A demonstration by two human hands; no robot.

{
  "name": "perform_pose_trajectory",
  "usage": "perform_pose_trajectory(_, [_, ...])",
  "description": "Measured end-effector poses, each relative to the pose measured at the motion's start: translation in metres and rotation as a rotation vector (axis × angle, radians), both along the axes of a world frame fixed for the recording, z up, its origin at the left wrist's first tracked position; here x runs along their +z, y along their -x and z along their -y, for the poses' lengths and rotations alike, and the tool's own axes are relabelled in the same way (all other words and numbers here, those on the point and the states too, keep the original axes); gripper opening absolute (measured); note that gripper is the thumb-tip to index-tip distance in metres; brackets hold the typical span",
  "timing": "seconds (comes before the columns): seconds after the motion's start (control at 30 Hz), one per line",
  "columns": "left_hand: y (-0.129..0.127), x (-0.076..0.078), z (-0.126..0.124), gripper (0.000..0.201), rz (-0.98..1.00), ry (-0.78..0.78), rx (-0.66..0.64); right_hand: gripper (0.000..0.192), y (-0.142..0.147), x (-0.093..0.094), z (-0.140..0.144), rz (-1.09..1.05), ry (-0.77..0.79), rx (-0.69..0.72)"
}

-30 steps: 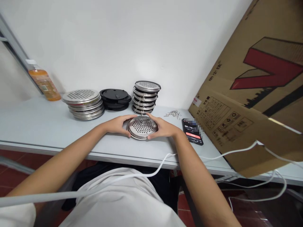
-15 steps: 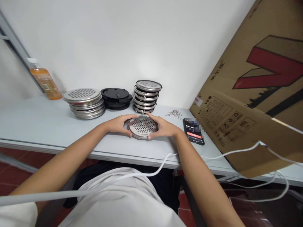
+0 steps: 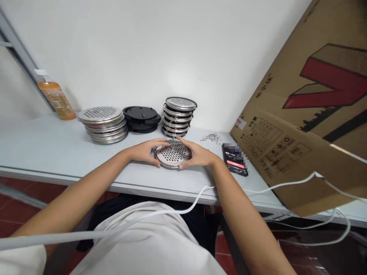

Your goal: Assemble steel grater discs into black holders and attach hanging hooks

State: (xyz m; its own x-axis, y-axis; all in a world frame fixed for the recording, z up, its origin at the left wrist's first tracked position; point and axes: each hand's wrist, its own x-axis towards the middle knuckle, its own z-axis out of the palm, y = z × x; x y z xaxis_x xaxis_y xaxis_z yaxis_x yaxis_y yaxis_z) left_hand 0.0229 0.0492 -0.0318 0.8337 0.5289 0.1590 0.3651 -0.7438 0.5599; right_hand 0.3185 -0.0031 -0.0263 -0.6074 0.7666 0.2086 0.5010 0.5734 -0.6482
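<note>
From the head camera, looking down over the person's arms, both hands are cupping a round perforated metal disc (image 3: 172, 153) that is lying flat on the pale grey surface (image 3: 43, 149). The disc is looking like brushed steel, shiny at its raised rim and dotted with rows of small slots. The left hand (image 3: 143, 151) is curling round its left edge, thumb at the near rim and fingers at the far rim; the right hand (image 3: 197, 154) is mirroring it on the right edge. So each grip is closing on the disc's rim, with the disc sitting squarely between the two palms, near the front edge.

Behind it, a stack of assembled discs (image 3: 177, 116) is rising against the white wall, steel tops alternating with dark rings and thin wire clips showing down its front. To the left, flat black plastic lids (image 3: 141, 119) are piling up, and further left a broader stack of steel plates (image 3: 103, 124). A bottle of orange drink (image 3: 56, 97) is standing at the far left. A small heap of wire clips (image 3: 211, 138) is lying to the right, just beside a phone (image 3: 234, 159), and a cardboard box (image 3: 301, 114) is leaning over that end. A white cable (image 3: 160, 214) is trailing across the person's lap.
</note>
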Motion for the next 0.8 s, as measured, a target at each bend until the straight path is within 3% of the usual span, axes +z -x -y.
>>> perform_pose_trajectory(0.6, [-0.0014,-0.0035,-0.0002,0.094,0.032,0.021,-0.002,0.131,-0.0053,-0.0024,-0.0037,0.019,0.089,-0.028])
perform_pose_trajectory(0.8, [-0.0029,0.0017,0.0029,0.093,0.001,0.015,-0.013,0.133,-0.0022,0.0015,-0.0020,0.032,0.113,-0.032])
